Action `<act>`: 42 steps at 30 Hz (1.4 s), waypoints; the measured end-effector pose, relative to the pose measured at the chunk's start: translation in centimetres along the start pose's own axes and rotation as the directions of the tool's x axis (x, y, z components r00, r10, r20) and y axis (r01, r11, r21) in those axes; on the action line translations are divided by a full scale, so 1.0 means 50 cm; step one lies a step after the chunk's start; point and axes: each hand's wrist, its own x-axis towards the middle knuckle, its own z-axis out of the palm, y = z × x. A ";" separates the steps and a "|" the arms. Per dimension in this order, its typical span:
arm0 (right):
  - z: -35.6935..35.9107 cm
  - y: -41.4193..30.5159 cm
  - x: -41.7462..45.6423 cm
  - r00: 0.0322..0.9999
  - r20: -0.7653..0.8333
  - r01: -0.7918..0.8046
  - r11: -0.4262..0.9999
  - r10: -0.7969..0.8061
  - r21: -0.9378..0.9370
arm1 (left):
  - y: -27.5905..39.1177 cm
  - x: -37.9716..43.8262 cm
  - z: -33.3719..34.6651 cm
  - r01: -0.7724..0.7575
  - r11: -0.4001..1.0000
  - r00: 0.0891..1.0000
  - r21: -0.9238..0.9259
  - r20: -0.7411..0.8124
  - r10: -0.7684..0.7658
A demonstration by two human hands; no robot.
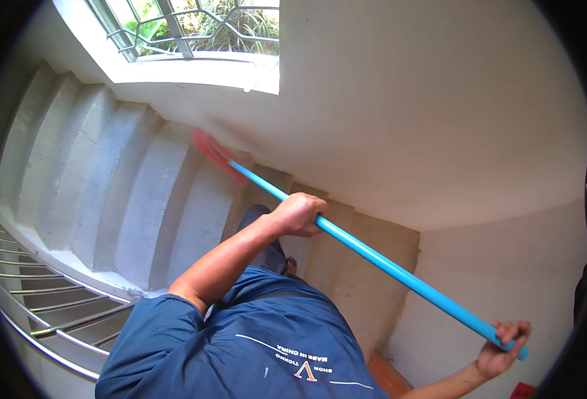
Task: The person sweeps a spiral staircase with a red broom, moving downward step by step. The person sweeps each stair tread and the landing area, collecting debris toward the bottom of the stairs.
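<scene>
A long-handled broom with a blue pole (403,274) slants across the view in front of my body. My left hand (301,214) is wrapped around the pole's middle section. At the near end of the pole, my right hand (505,344) holds it close to the tip, fingers curled around it. The red broom head (217,153) is blurred and lies over the wall side of the concrete stairs (139,179), close to the base of the wall. Whether its bristles touch the step or the wall I cannot tell.
A plastered wall (398,114) runs along the stairs, with a barred window (198,30) above. A metal railing (64,299) lines the left side. An orange-brown object (389,376) and a red item (523,390) show at the bottom right. My leg (268,252) is over the steps.
</scene>
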 end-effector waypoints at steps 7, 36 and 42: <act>0.177 0.206 0.046 0.876 -0.362 -0.346 0.938 0.318 -0.013 | -0.173 -0.072 0.087 0.203 0.938 0.977 0.281 -0.128 -0.173; 0.136 0.184 0.569 0.967 0.197 -0.022 0.722 -0.159 0.691 | -0.090 0.256 0.115 0.287 0.958 0.874 0.023 0.402 -0.272; 0.205 0.292 0.651 0.906 0.394 -0.117 0.804 -0.154 0.582 | -0.182 0.274 0.103 0.417 0.909 0.886 -0.003 0.225 -0.406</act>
